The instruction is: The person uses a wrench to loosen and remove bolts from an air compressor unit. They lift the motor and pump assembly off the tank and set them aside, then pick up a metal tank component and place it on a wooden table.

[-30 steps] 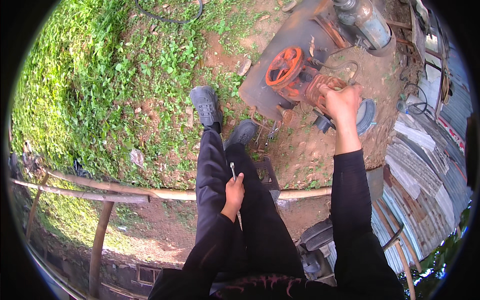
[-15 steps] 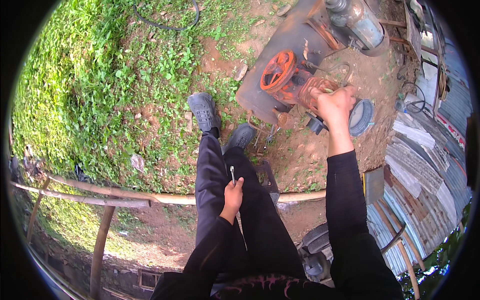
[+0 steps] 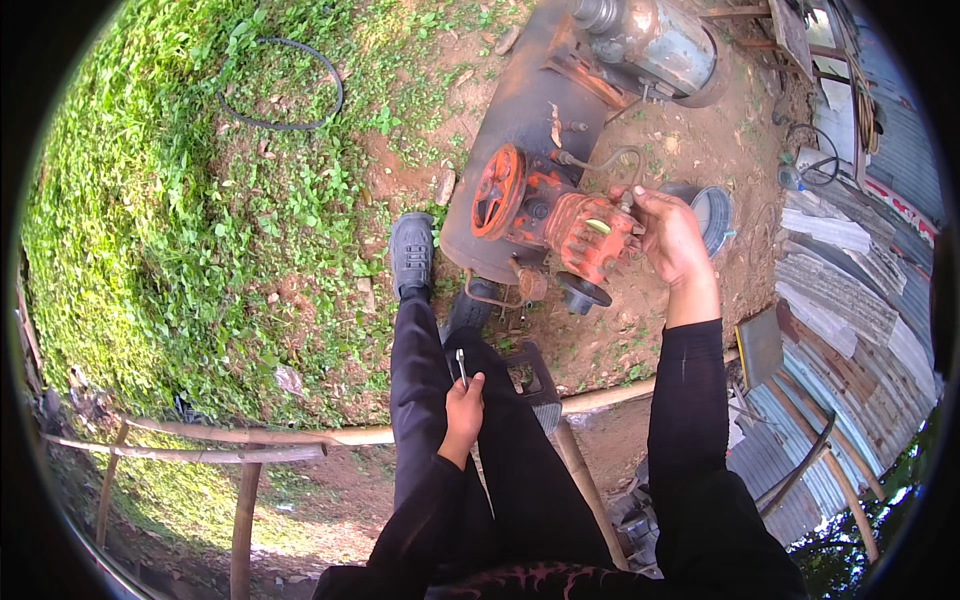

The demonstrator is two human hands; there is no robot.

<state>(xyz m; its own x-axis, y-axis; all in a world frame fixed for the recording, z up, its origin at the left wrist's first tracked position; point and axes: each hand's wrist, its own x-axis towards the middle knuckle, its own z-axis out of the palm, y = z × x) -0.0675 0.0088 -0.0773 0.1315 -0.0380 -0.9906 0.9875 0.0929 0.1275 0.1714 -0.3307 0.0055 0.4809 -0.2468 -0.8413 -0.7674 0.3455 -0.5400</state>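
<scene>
My left hand [image 3: 462,418] is closed around a slim metal wrench [image 3: 461,360], its head pointing up above my thigh. Ahead and to the right, my right hand [image 3: 680,240] pinches the pipe fitting [image 3: 627,199] at the outer end of a rusty orange compressor pump [image 3: 580,232]. A curved metal pipe [image 3: 628,152] runs from that fitting back toward the tank. The pump carries a spoked orange pulley [image 3: 497,193] and a round black part [image 3: 584,293]. It sits on a dark cylindrical tank [image 3: 505,115]. My palm hides part of the fitting's far side.
A bucket [image 3: 713,215] of grey material stands beyond my right hand. A blue-grey motor [image 3: 665,48] is mounted at the tank's far end. A belt [image 3: 337,95] lies on the grass. Bamboo rails [image 3: 360,436] cross near my legs; corrugated sheets [image 3: 850,300] are stacked at right.
The view has shifted, so the compressor appears further left. My right hand has moved from over the pump's head to its pipe fitting. My left hand keeps the wrench.
</scene>
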